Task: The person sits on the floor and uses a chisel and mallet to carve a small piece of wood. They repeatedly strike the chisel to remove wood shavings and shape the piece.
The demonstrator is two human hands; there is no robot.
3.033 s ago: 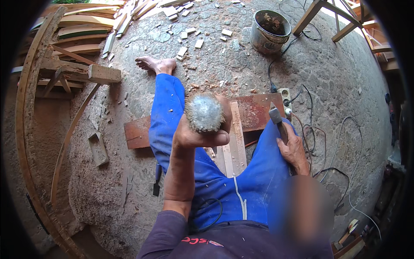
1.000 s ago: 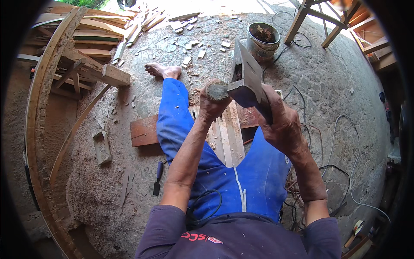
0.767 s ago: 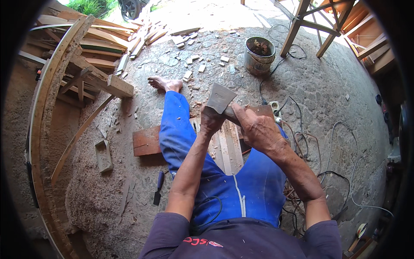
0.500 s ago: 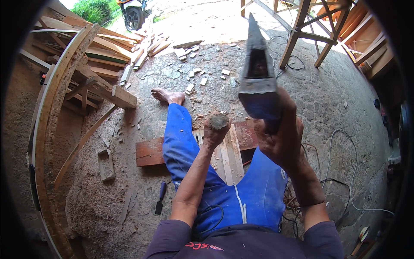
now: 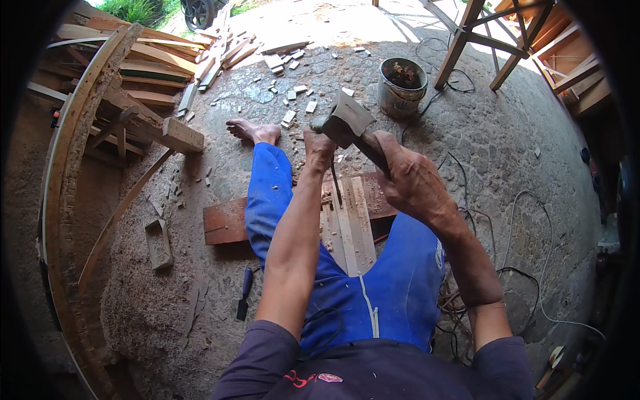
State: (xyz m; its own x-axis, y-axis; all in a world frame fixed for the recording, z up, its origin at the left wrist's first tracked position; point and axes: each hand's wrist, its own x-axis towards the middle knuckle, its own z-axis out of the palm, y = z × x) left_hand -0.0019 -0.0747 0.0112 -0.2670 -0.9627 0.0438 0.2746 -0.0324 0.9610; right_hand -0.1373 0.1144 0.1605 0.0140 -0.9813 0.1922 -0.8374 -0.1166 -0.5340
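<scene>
Upright over the pale wood pieces (image 5: 361,223) between my legs is a chisel (image 5: 336,179), gripped around its handle by my left hand (image 5: 319,150). My right hand (image 5: 415,175) is wrapped around the handle of a hatchet. The back of the hatchet head (image 5: 353,120) is at the top end of the chisel handle; whether they touch I cannot tell. Under the pale pieces and my left leg lies a reddish-brown board (image 5: 225,223). Part of the chisel is hidden by my left hand.
A metal bucket (image 5: 401,90) stands ahead on the right. Another chisel (image 5: 245,293) and a small wooden box (image 5: 159,245) lie left of my leg. Wood scraps (image 5: 292,103) litter the ground ahead, cables (image 5: 543,267) the right. A curved wooden beam (image 5: 63,207) rises at far left.
My right hand has swung the hatchet down and to the left, from raised high to the chisel's top. The bucket has come into sight. My left hand keeps its grip.
</scene>
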